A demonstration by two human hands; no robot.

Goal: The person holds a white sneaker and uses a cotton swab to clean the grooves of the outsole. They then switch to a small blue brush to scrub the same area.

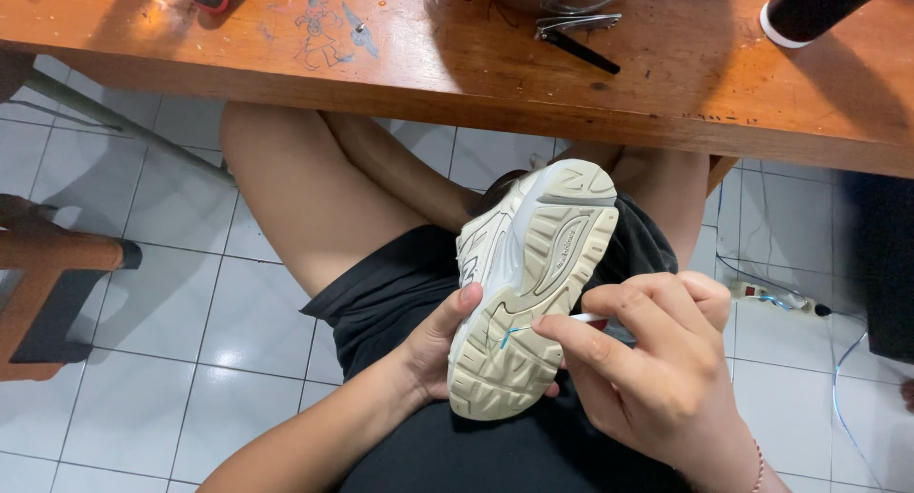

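Resting sole-up on the lap, a pale sneaker is gripped by the left hand, while a thin blue-tipped white tool is pinched against the tread by the right hand.

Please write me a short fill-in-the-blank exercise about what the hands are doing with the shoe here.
1. The left hand holds a pale shoe with its ____ facing up.
2. The right hand pinches a thin white tool against the ____.
3. Above the lap stands a ____ table.

Missing words: sole; sole; wooden
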